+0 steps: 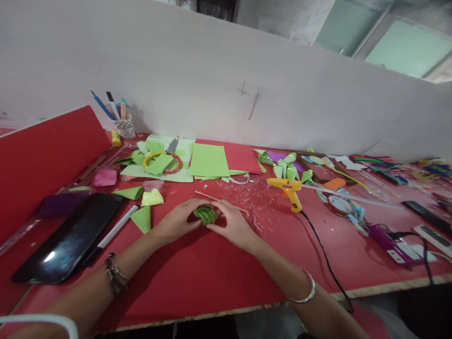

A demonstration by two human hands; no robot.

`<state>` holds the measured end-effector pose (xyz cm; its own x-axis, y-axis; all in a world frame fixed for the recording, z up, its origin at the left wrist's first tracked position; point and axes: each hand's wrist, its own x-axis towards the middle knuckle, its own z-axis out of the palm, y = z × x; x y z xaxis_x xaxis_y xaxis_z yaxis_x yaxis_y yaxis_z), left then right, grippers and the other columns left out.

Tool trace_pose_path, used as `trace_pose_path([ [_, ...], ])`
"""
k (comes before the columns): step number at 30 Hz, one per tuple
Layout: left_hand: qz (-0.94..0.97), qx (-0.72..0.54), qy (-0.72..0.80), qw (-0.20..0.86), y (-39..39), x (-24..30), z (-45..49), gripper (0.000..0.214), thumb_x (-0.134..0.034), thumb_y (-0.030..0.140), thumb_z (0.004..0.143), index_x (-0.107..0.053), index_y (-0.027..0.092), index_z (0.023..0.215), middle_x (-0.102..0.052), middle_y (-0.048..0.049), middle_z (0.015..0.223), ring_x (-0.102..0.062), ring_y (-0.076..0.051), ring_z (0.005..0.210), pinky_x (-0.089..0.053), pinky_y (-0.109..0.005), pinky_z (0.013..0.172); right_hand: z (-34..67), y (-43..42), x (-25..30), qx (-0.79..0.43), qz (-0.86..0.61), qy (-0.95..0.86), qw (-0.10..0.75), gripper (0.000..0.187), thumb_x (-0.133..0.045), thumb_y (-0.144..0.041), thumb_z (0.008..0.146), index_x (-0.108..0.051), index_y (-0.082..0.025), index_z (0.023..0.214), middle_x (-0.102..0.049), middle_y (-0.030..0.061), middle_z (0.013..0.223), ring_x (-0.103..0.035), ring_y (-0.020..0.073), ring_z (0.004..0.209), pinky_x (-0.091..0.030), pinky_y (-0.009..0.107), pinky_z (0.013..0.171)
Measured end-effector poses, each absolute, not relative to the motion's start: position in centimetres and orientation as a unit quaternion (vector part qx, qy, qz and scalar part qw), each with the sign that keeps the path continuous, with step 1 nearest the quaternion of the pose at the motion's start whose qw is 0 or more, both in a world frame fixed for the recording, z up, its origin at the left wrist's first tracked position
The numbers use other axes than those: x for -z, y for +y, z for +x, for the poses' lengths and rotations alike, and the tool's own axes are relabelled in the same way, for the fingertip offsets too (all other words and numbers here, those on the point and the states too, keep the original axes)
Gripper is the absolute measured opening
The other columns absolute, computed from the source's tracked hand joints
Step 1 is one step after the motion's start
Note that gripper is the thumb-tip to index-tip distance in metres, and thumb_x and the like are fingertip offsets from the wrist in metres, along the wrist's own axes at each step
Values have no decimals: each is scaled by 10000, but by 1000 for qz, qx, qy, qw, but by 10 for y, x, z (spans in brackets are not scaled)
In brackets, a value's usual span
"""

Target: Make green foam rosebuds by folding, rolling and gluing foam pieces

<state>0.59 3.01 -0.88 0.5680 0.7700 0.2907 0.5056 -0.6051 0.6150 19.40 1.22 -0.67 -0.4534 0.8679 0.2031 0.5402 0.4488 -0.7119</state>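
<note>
Between my hands is a small piece of folded green paper (205, 214) with layered, leaf-like pleats. My left hand (181, 219) curls round its left side, thumb and fingers at its edge. From the right, my right hand (233, 223) grips the other side between thumb and fingers. A thin wooden stick (221, 201) lies on the red table just behind my hands. To the left are a green paper cone (142, 218) and a second green cone (129, 193) near a pale yellow packet (152, 197).
A yellow glue gun (287, 190) with a black cord stands at right. Scissors (165, 160) lie on green paper scraps behind. A black tablet (70, 240) and white marker (116, 228) are at left. A purple power strip (395, 247) sits far right.
</note>
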Motion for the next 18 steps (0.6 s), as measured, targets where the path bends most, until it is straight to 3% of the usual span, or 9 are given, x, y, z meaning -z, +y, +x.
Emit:
trace_pose_path([
  [5, 852, -255, 382, 251, 31, 4, 0, 483, -511, 146, 706, -417, 188, 1178, -525, -86, 1174, -513, -199, 1036, -417, -332, 873, 201, 12, -1, -331, -416, -804, 266, 626, -660, -338, 660, -393, -235, 1217, -437, 78, 1195, -418, 205, 1116, -353, 379, 931],
  [10, 851, -250, 372, 273, 30, 0, -2, 465, -556, 197, 713, -414, 194, 1156, -569, -62, 1062, -561, -162, 892, -457, -271, 768, 202, 13, -4, -379, -372, -793, 298, 508, -608, -239, 715, -410, -245, 1183, -439, 56, 1202, -416, 175, 1124, -347, 357, 950],
  [14, 867, -236, 351, 264, 35, 5, -4, 323, -473, 116, 747, -478, 188, 1062, -588, -41, 956, -558, -140, 852, -451, -262, 759, 199, 13, 2, -434, -358, -784, 263, 524, -626, -201, 682, -423, -233, 1164, -450, 61, 1127, -514, 143, 934, -466, 285, 771],
  [18, 866, -237, 373, 233, 41, 10, -8, 250, -378, 112, 813, -515, 183, 1010, -570, -55, 1006, -529, -146, 938, -420, -280, 823, 196, 11, 9, -470, -376, -753, 265, 519, -612, -191, 686, -414, -233, 1164, -465, 45, 1001, -521, 88, 710, -480, 237, 621],
])
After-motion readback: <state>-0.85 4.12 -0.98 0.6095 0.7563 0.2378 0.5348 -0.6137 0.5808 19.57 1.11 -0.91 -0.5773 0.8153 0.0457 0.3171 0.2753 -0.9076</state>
